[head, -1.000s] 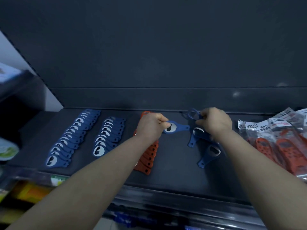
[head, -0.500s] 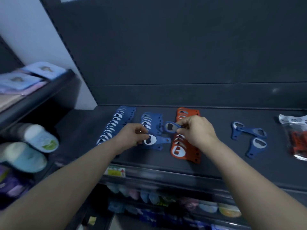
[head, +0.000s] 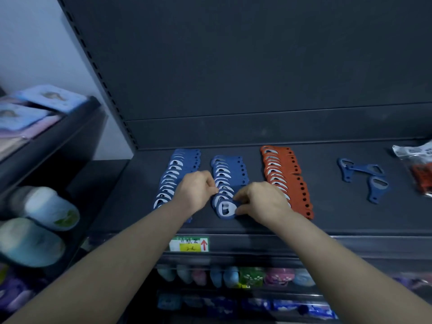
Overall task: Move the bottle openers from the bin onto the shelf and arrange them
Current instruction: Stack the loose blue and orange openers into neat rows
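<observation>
Blue opener [head: 226,210] now at middle row's [head: 228,176] front; red openers [head: 424,181] inside bag [head: 413,152]

Price tag [head: 189,243] bears a red arrow. Slippers [head: 50,208] lie at left, flat packs [head: 46,99] above them. Coloured goods [head: 233,277] line the tier below.

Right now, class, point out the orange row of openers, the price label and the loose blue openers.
orange row of openers [head: 293,180], head view, handles midway along
price label [head: 189,247], head view, yellow patch
loose blue openers [head: 373,195], head view, nearest one's handle
</observation>
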A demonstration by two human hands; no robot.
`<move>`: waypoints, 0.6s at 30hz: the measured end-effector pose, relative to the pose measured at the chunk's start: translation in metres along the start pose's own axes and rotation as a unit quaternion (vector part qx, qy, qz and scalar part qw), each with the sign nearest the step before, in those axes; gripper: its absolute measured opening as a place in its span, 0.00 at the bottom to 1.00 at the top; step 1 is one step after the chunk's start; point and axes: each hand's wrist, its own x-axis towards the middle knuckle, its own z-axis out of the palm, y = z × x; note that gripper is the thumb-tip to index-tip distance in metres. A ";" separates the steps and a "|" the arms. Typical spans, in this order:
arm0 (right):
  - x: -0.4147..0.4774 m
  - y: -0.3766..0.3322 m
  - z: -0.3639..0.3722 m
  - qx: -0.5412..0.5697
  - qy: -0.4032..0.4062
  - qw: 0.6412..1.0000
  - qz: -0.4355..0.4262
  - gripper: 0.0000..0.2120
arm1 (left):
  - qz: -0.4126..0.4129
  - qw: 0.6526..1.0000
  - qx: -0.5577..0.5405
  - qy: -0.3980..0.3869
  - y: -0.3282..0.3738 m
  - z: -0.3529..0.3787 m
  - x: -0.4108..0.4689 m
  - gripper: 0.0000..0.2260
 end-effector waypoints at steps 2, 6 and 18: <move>0.003 -0.005 0.007 -0.024 0.027 0.999 -0.003 0.16 | 0.001 1.000 -0.004 0.017 -0.003 -0.001 0.001 0.02; 0.004 -0.009 0.012 -0.059 0.060 0.996 -0.014 0.20 | 0.018 0.999 -0.012 0.041 0.010 -0.004 0.003 0.06; -0.039 0.117 -0.047 -0.111 0.143 0.970 0.161 0.09 | 0.139 0.990 -0.015 -0.027 0.154 0.051 0.033 0.06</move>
